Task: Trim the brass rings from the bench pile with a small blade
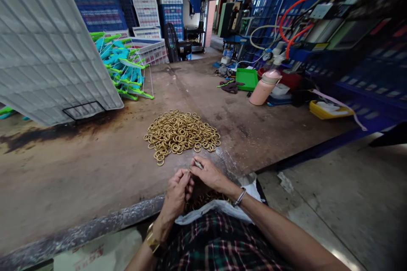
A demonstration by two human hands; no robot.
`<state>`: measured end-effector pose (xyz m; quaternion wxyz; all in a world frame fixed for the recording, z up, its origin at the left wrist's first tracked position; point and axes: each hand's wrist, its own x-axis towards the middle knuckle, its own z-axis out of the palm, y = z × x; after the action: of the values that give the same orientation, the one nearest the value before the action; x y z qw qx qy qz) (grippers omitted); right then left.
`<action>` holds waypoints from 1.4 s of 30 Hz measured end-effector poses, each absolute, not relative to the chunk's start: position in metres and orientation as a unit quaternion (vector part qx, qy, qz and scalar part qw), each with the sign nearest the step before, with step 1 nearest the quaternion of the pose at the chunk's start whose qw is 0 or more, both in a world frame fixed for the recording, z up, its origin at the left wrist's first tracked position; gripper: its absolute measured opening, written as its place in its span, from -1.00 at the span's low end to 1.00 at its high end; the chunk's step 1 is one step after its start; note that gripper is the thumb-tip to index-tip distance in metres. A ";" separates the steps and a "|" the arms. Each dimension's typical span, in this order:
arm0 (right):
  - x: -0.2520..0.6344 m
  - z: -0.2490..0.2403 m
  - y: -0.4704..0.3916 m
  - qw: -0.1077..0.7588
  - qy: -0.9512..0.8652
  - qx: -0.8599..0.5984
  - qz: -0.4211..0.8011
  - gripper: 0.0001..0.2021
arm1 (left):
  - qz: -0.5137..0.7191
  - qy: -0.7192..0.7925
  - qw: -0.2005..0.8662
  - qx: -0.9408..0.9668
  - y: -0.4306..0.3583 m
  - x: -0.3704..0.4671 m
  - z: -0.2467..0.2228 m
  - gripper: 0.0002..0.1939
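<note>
Centrally, one loose heap of brass-coloured rings (181,133), piled on the brown desk (95,169), a few strays at its near left edge. Left hand (177,189), one: at the near edge of the desk, gold watch (153,239) on the wrist, fingers curled closed; what they may pinch is too small to tell. Right hand (211,174), one: just beside the left, metal bracelet (240,197) on the wrist, fingers gripping what appears to be a slim metal piece (198,164). Below the hands, one white bag (216,206), open, further rings showing inside. Far left, one pale ribbed crate (54,38), tilted; beside it, a cluster of green and blue hangers (127,67). Far right, one pink bottle (265,89), upright, near a green tray (247,79). Farther right, one yellow tray (330,112).
</note>
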<state>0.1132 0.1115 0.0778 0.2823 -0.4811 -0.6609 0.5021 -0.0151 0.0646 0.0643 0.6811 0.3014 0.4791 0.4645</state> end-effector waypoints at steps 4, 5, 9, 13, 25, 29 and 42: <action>0.113 0.075 0.113 0.295 -0.651 -0.462 0.525 -0.94 | 0.464 0.473 0.683 0.307 0.063 -0.016 0.065 -0.69; 0.113 0.074 0.114 0.300 -0.651 -0.464 0.521 -0.93 | 0.464 0.473 0.683 0.308 0.063 -0.016 0.065 -0.69; 0.117 0.075 0.113 0.299 -0.692 -0.507 0.417 -0.85 | 0.468 0.474 0.678 0.311 0.064 -0.016 0.065 -0.68; 0.121 0.076 0.107 0.221 -0.788 -0.487 0.306 -0.87 | 0.467 0.498 0.657 0.319 0.065 -0.016 0.063 -0.67; 0.120 0.078 0.101 0.064 -0.846 -0.472 0.239 -0.77 | 0.459 0.523 0.607 0.384 0.063 -0.018 0.058 -0.64; 0.126 0.070 0.111 0.042 -0.831 -0.508 0.222 -0.75 | 0.447 0.501 0.635 0.383 0.056 -0.015 0.065 -0.63; 0.117 0.046 0.166 0.075 -0.753 -0.647 0.094 -0.81 | 0.508 0.407 0.729 0.212 0.063 -0.019 0.061 -0.77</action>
<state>0.1171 0.1655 0.0461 0.0749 -0.6475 -0.7525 0.0942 -0.0194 0.0627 0.0611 0.7287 0.2120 0.4069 0.5084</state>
